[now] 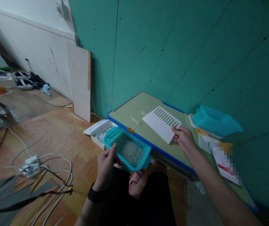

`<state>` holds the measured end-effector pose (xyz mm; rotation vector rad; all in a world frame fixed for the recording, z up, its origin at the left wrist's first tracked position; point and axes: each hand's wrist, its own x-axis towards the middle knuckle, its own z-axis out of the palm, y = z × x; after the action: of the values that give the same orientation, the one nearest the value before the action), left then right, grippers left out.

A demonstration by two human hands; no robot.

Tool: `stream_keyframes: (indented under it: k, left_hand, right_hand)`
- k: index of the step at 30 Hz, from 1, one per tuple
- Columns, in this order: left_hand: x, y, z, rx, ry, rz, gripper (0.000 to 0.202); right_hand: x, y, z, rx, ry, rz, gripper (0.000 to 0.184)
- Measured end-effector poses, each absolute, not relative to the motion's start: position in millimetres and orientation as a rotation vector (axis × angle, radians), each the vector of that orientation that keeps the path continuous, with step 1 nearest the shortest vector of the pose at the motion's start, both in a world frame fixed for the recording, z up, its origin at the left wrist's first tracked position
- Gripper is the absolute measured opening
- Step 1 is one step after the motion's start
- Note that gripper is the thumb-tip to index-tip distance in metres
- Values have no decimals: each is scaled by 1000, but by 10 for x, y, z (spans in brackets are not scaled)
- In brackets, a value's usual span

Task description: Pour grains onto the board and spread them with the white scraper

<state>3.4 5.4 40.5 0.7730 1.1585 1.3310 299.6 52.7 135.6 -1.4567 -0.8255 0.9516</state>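
Observation:
My left hand [106, 163] grips the near left side of a turquoise plastic container [146, 157], thumb over the rim. Pale grains that look like rice [132, 152] lie inside it. The container is held just off the front edge of the table [122, 114], above my lap. In my right hand [183, 138] is a flat white scraper [158, 124] with a row of slots along its far edge, pinched at its right corner. It is over the tabletop. Loose grains [136, 121] are scattered on the table left of the scraper.
On the table's right are a turquoise bin [216, 121], a white cloth or bag [205, 142] and a printed packet [228, 169]. A green wall [148, 47] stands behind. An opened white box [99, 133], a power strip [32, 166] and loose cables lie on the floor at left.

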Motion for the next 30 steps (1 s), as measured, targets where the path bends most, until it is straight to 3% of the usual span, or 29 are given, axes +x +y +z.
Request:
stream_keyframes:
  k: [5, 21, 30]
  left_hand:
    - [-29, 55, 433, 777, 1247, 1340, 52]
    - [-117, 93, 477, 829, 1222, 1274, 53]
    - [-118, 97, 503, 728, 1196, 1334, 49]
  right_hand:
    - [2813, 789, 1363, -1497, -857, 1024, 16]
    - [2607, 484, 1340, -1474, -967, 1265, 30]
    - [2621, 1011, 1432, -1414, -899, 985, 21]
